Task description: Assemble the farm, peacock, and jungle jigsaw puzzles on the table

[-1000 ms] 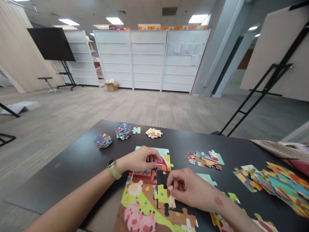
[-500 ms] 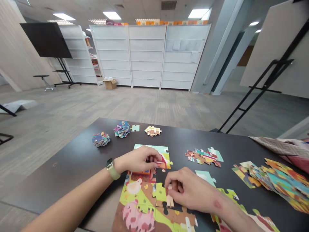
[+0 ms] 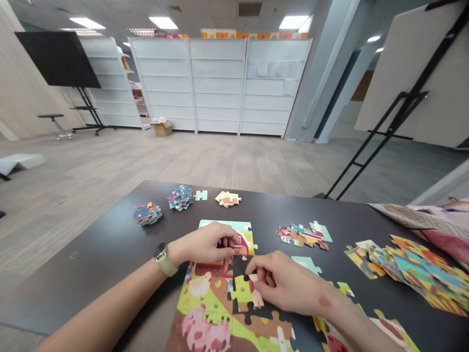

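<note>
A partly joined jigsaw puzzle (image 3: 214, 328) with a pink pig and a white hen lies on the dark table in front of me. My left hand (image 3: 205, 243) rests over its upper part, thumb and fingers closed at a red barn puzzle piece (image 3: 245, 239); the fingertips partly hide the contact. Thumb and fingers of my right hand (image 3: 287, 283) pinch a green puzzle piece (image 3: 242, 292) with a cream animal on it. That piece sits beside the joined section's right side, below a dark gap; whether it is locked in I cannot tell.
Loose pieces (image 3: 304, 237) lie beyond my right hand, with a larger pile (image 3: 417, 274) farther right. Two stacks (image 3: 147, 213) (image 3: 181, 197) and a few cream pieces (image 3: 227, 198) sit toward the far edge. Patterned cloth (image 3: 414, 220) covers the right edge.
The whole view has shifted slightly. Both hands stay in nearly the same place on the puzzle, and the right hand still pinches the green piece.
</note>
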A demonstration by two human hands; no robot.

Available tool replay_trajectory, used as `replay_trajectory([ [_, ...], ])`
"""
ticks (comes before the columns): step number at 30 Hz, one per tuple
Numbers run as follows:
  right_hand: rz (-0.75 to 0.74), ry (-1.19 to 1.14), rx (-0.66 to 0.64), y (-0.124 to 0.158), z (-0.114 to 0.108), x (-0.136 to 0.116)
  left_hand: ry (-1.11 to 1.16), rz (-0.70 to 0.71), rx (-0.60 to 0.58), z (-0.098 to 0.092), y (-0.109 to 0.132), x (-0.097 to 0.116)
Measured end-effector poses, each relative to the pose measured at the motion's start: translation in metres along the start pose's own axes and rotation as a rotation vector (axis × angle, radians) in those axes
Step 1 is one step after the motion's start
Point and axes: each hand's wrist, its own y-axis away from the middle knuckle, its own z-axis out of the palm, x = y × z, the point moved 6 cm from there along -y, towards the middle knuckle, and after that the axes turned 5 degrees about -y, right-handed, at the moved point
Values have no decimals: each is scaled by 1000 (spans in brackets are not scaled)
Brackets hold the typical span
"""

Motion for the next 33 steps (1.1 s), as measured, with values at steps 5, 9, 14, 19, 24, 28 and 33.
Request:
replay_trajectory([
  [5,49,-72,-110,3,-10,12,-38,4,3,1,0,-3],
  [9,133,-97,-200,7,-21,25,0,-16,-27,4,0,-4],
  [14,165,-80,-288,10,-22,29,21,-20,-44,5,-1,-2],
  [19,144,0,-274,13,-22,26,73,-30,-63,8,0,-4],
  [24,141,104,-230,17,-26,19,72,-37,-68,8,-1,-6],
  [28,152,177,-180,22,-29,9,60,-25,-62,8,-1,-4],
  [33,201,193,-153,27,-25,7,40,-22,-62,7,-1,-3],
])
